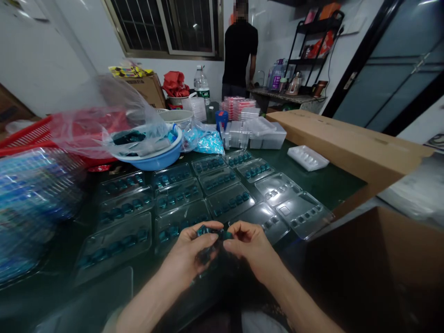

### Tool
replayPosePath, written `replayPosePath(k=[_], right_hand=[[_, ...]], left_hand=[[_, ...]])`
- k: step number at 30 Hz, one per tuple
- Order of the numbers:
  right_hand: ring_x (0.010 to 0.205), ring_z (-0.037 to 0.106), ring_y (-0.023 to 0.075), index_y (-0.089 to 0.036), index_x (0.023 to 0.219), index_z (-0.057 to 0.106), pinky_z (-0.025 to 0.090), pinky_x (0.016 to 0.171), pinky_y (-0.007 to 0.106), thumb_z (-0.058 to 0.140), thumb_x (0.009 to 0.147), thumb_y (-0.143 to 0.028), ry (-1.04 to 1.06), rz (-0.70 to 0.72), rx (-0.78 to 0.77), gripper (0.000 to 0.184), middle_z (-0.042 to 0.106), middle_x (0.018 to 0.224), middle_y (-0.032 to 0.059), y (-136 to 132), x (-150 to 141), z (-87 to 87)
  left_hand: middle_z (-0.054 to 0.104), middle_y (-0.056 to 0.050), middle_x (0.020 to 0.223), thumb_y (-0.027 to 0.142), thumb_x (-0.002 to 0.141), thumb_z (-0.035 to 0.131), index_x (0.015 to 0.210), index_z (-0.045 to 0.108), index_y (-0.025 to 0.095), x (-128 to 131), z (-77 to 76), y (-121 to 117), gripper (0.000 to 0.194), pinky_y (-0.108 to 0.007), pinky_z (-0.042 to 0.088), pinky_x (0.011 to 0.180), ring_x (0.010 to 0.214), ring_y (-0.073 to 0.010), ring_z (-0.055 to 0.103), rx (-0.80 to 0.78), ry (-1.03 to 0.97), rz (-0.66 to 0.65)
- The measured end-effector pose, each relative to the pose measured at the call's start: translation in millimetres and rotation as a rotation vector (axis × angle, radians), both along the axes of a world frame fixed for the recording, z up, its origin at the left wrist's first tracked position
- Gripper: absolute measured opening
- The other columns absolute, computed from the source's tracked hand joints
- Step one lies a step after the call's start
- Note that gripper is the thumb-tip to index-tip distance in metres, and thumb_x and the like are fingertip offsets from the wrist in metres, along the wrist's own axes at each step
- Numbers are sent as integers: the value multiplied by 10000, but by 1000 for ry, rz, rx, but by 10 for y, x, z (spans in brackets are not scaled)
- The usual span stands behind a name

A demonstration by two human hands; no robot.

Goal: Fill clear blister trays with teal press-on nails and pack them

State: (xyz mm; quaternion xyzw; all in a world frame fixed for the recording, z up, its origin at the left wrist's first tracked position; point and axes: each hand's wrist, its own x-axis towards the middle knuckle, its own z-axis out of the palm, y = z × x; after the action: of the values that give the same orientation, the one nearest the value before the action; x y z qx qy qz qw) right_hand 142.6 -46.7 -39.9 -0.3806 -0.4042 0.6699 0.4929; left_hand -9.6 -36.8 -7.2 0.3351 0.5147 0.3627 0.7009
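Note:
My left hand (pixel 187 259) is closed around a few small, glossy dark-teal pieces (pixel 204 230), low in the middle of the view. Close beside it, my right hand (pixel 253 243) pinches a small teal piece (pixel 227 235) between thumb and fingertips. The exact kind of these pieces cannot be made out. Around and beyond my hands lie several clear plastic trays, such as one at the left (pixel 138 219), with teal pieces in a row of hollows. Clear trays to the right (pixel 277 187) show hollows without teal in them.
A blue basin (pixel 156 162) with dark pieces and plastic film stands behind the trays. At the left are a red basket (pixel 31 134) and a blurred stack of blue-filled clear packs (pixel 31 208). Cardboard boxes (pixel 347 143) flank the right. Another person (pixel 239 51) stands at the back counter.

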Motion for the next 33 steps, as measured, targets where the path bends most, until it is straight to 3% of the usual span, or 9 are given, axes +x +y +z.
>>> replayPosePath(k=[5,11,18,20,23,25,28,33], right_hand=[[511,405,67,-170,677,569,323,501,195,680,619,-262,-230,-23,90,155,468,565,-59,-11,-29,1],[624,440,86,-186,686,593,336,535,196,618,663,-159,-467,-109,292,44,457,710,-28,-67,-83,-69],[673,440,94,-167,659,540,331,579,208,570,690,-78,-460,-35,247,99,447,708,-27,-125,-86,-64],[654,427,90,-167,650,521,321,568,211,575,694,-89,-417,35,224,105,443,707,-30,-173,10,18],[650,416,90,-169,642,505,318,581,220,596,705,-127,-379,134,222,118,441,715,-30,-266,300,135],[680,423,96,-174,665,523,327,615,229,600,721,-154,-406,98,230,98,447,744,-22,-302,545,156],[719,436,102,-184,722,568,340,665,241,569,772,-210,-466,21,220,56,449,784,-10,-274,850,97],[894,481,145,-186,783,592,343,806,280,537,801,-249,-553,-48,245,85,501,964,27,-106,1013,30]], left_hand=[[530,7,515,188,613,609,888,633,174,-27,-80,55,276,-159,219,321,419,-95,475,-92,-26,38],[537,-5,492,218,626,608,843,613,141,-56,-135,83,231,-162,186,300,383,-93,444,-89,62,-102],[476,45,443,154,611,558,725,584,148,-13,-164,65,117,-148,185,310,350,-65,403,-67,216,-67],[504,33,475,155,603,582,716,585,141,-112,-157,148,114,-145,225,318,361,-63,419,-59,203,-9],[572,-9,604,141,555,629,697,578,141,-421,-94,331,150,-137,245,303,414,-81,469,29,128,210],[581,-19,676,135,552,635,714,573,156,-646,-14,424,174,-124,240,294,438,-80,468,57,93,294],[572,-44,736,92,560,617,761,585,163,-823,125,442,216,-111,250,298,480,-87,469,70,7,298],[560,-67,724,56,583,572,753,603,138,-719,231,313,192,-127,301,317,482,-87,455,44,-36,282]])
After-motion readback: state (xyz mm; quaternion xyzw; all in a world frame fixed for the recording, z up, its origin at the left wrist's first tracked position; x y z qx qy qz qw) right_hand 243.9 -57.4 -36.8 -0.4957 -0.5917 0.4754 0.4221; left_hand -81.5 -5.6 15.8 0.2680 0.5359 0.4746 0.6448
